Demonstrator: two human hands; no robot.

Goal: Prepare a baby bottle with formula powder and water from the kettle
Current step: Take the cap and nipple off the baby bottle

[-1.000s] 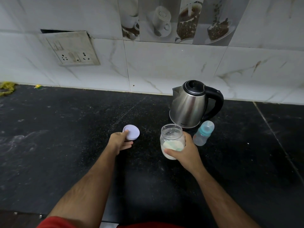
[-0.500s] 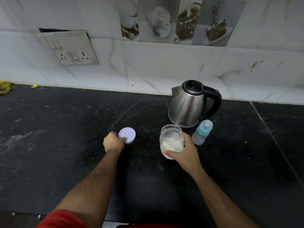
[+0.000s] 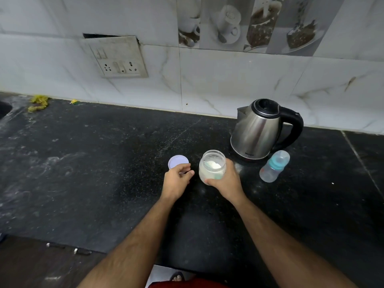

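Clear plastic jar (image 3: pixel 212 167) of white formula powder, lidless and upright on the black counter (image 3: pixel 83 163), gripped round its lower wall by the right hand (image 3: pixel 225 181). Left hand (image 3: pixel 176 179) relaxed, holding nothing, beside the white lid (image 3: pixel 178 162) lying flat. Baby bottle (image 3: pixel 274 166) capped beside the steel kettle (image 3: pixel 259 129), right of the jar.

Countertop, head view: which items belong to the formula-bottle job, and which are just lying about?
Job:
- glass jar of formula powder, open, gripped by the right hand
- jar lid, flat on the counter by the left hand
- steel kettle
- capped baby bottle

Lying about:
- yellow scraps by the wall
- wall socket panel
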